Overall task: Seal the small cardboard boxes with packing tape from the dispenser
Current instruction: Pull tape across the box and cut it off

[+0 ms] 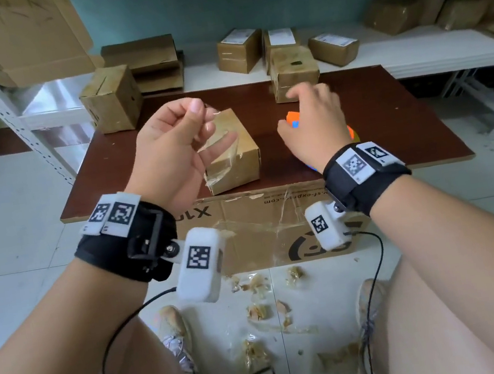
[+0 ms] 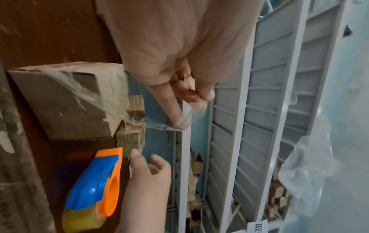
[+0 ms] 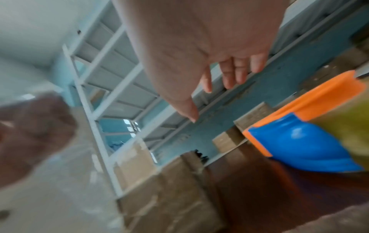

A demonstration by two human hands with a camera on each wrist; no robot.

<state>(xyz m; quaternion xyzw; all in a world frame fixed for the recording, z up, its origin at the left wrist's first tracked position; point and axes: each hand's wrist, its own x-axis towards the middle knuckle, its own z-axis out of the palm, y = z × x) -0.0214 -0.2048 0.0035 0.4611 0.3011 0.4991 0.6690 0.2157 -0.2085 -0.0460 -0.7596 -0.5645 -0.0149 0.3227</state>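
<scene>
The left hand (image 1: 169,154) is raised above the dark brown wooden tabletop (image 1: 390,119), with thumb and fingertips pinching the free end of a clear strip of packing tape (image 1: 215,137). The strip runs down from the pinch to the small brown cardboard box (image 1: 234,153) lying directly below and just right of that hand; crumpled tape clings to the box's near corner. The box sits close to the tabletop's near edge, with bare wood showing between it and the right hand.

The right hand (image 1: 313,124) is released — fingers spread and relaxed — hovering over the orange-and-blue plastic tape dispenser (image 2: 95,186), which rests on the tabletop beneath it. The pictures do not settle whether the palm touches the dispenser.

Beyond the right hand's fingertips stands a second taped cardboard box (image 1: 294,72). Beyond the left hand, at the tabletop's far-left corner, stands a third cardboard box (image 1: 112,99). Further boxes lie on the white shelf (image 1: 412,54) behind the tabletop. A large flattened cardboard sheet (image 1: 261,226) hangs below the near edge, under both wrists.
</scene>
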